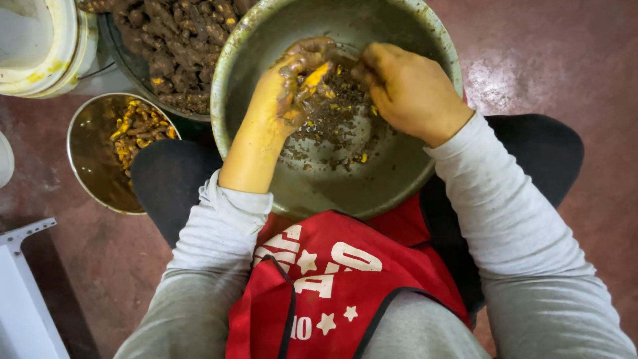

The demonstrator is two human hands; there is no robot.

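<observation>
A large metal bowl (399,173) rests on my lap, with brown peel scraps and yellow bits (335,123) scattered on its bottom. My left hand (286,90), stained yellow and muddy, holds a piece of turmeric root (316,74) with bright yellow flesh over the bowl. My right hand (409,90) is closed beside it, fingers curled toward the root; a small tool may be in it, but the fingers hide it. Both hands meet near the bowl's far side.
A dark tub of muddy unpeeled roots (176,46) stands on the floor beyond the bowl. A smaller steel bowl (90,156) holding yellow peeled pieces (136,129) sits at left. A white bucket (46,46) is at top left, a white frame (26,292) at lower left.
</observation>
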